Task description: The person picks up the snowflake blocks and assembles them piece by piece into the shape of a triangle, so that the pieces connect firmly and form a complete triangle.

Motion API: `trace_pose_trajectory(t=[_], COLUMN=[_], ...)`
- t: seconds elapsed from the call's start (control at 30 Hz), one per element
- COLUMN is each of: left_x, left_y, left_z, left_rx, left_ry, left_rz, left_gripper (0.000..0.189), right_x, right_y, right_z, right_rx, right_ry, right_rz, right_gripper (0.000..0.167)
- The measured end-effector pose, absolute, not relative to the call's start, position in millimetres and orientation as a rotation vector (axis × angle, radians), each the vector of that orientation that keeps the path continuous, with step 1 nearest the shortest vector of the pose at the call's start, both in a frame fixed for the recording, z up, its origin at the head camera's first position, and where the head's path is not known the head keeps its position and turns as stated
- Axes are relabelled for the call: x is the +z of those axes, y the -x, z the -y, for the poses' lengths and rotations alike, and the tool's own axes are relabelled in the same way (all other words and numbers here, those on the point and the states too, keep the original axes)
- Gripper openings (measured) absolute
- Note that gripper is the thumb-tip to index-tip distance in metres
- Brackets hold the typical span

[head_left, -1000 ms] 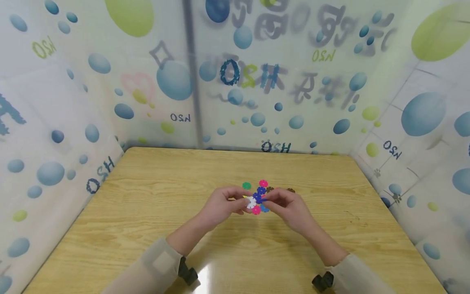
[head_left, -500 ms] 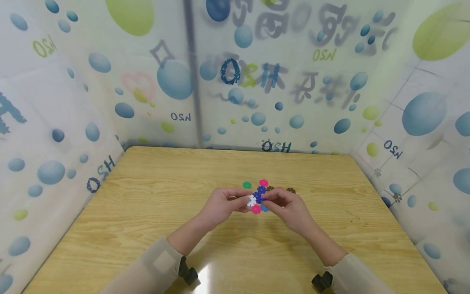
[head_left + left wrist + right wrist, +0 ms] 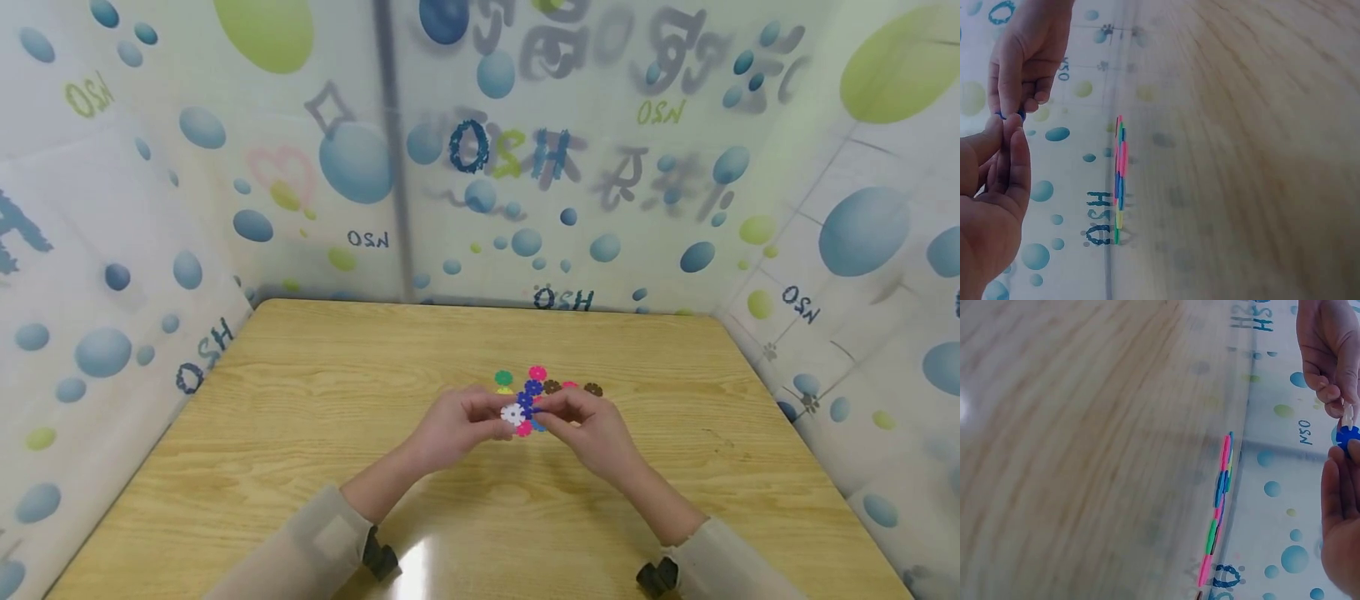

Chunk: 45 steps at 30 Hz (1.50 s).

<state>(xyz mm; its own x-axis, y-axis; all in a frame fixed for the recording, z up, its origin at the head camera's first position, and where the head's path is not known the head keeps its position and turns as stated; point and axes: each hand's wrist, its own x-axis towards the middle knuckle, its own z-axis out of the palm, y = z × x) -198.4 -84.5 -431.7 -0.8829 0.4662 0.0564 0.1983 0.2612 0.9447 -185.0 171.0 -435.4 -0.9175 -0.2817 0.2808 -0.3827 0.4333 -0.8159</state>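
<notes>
In the head view my left hand (image 3: 453, 429) pinches a white notched snowflake disc (image 3: 512, 414) between thumb and fingers, its flat face turned toward the camera. My right hand (image 3: 594, 429) pinches a dark blue snowflake disc (image 3: 1348, 437), seen flat in the right wrist view. The two discs meet edge to edge between the fingertips, the white one (image 3: 1348, 416) showing as a thin edge above the blue. Both wrist views show the hands raised over the table. Fingers cover part of each disc.
Loose snowflake discs lie on the wooden table (image 3: 360, 358) behind and below the hands: green (image 3: 503, 378), pink (image 3: 537, 373), brown (image 3: 593, 389), yellow (image 3: 504, 390) and several others. A patterned curtain wall (image 3: 480, 267) rises behind the table's far edge.
The left hand has turned slightly, and the white disc now shows its full face. A yellow disc on the table has come into view behind the left fingers. The right hand has barely moved.
</notes>
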Motion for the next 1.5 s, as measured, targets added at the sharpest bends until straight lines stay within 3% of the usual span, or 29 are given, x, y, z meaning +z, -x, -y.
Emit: trace_pose_trajectory(t=[0.83,1.5], left_x=[-436,-441], left_y=[194,199], left_z=[82,80], left_rx=[1.904,1.512], left_ry=[-0.520,-0.702], left_rz=[-2.014,-2.478], left_gripper=[0.034,0.035], right_x=[-439,-442], right_y=[175,180], right_z=[-164,-166], right_rx=[1.670,1.532], right_ry=[-0.499,-0.563], right_rz=[2.498,2.624], right_gripper=[0.006,0.009])
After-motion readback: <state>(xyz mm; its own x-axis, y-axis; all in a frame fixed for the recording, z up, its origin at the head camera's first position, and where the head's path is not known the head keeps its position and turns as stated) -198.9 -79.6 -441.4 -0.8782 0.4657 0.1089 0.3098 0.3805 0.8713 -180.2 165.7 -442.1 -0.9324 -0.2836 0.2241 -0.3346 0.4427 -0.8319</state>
